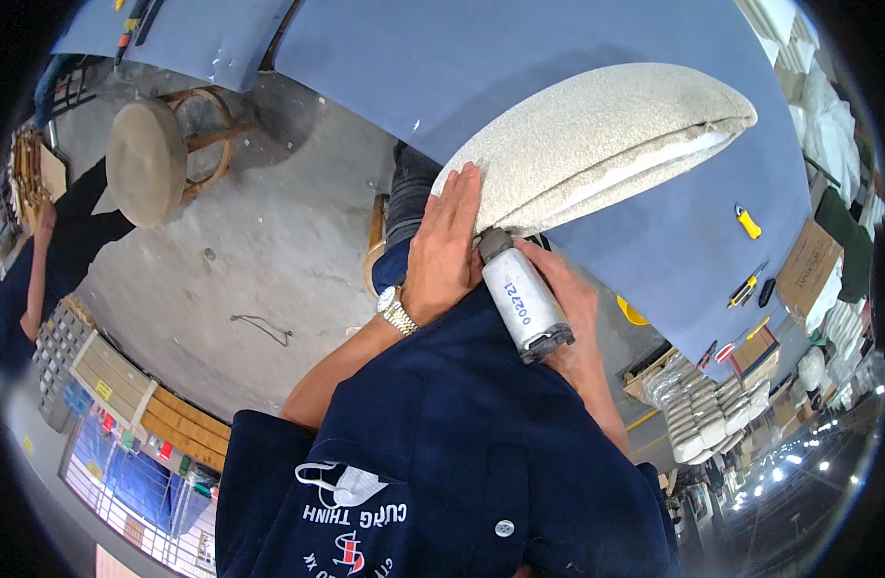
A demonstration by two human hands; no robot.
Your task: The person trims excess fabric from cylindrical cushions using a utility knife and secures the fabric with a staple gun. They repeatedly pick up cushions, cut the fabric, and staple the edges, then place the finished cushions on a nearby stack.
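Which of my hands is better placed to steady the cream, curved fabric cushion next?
Your left hand, I'd say: its fingers lie extended against the near end of the cream, curved fabric cushion. Your right hand seems occupied with the silver-and-black cylindrical tool, though its grip is mostly hidden.

Head-worn fisheye, left of the pair. Looked steeply down from the wearer's head: shirt (433, 414) closest below, left hand (444, 252) and right hand (568, 289) near mid-view, worktop (606, 39) beyond, floor (298, 241) leftward. Wide field, dark round rim.
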